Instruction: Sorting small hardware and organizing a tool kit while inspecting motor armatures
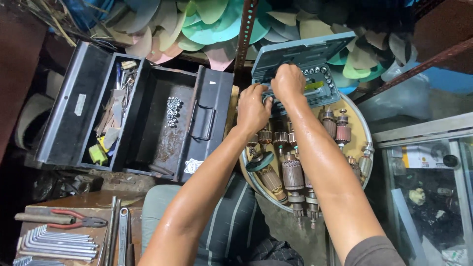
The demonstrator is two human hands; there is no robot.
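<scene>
**Both hands at the socket case**

The left hand [253, 109] and right hand [288, 83] reach into an open teal socket case [315, 74] that sits on the far edge of a round drum top [363, 129]. Both hands are curled, fingers bent down onto the lower tray of the case; whether either has hold of a piece cannot be told, as the fingertips are hidden. The case lid [300, 51] stands tilted up behind the hands, and a row of small sockets shows along the tray's right part, with a yellow-green strip just below them.

Motor armatures [293, 175] with copper windings lie packed on the drum top, beneath and between the forearms.

Left of the case stands an open black metal toolbox [143, 116]. Its folded-out lid on the left bears a small white rectangular label [80, 104]; the near flap on the right carries a handle and, near its bottom corner, a pale round sticker [192, 165]. A strip of sockets [173, 111] lies in the middle compartment, and the left tray holds loose tools and a yellow-green block.

At lower left, a wooden surface [74, 202] carries red-handled pliers [74, 220], a set of hex keys [56, 245] and wrenches [120, 236].

At right, inside a glass cabinet [426, 189], a white-and-yellow box [421, 156] sits near the top.
</scene>
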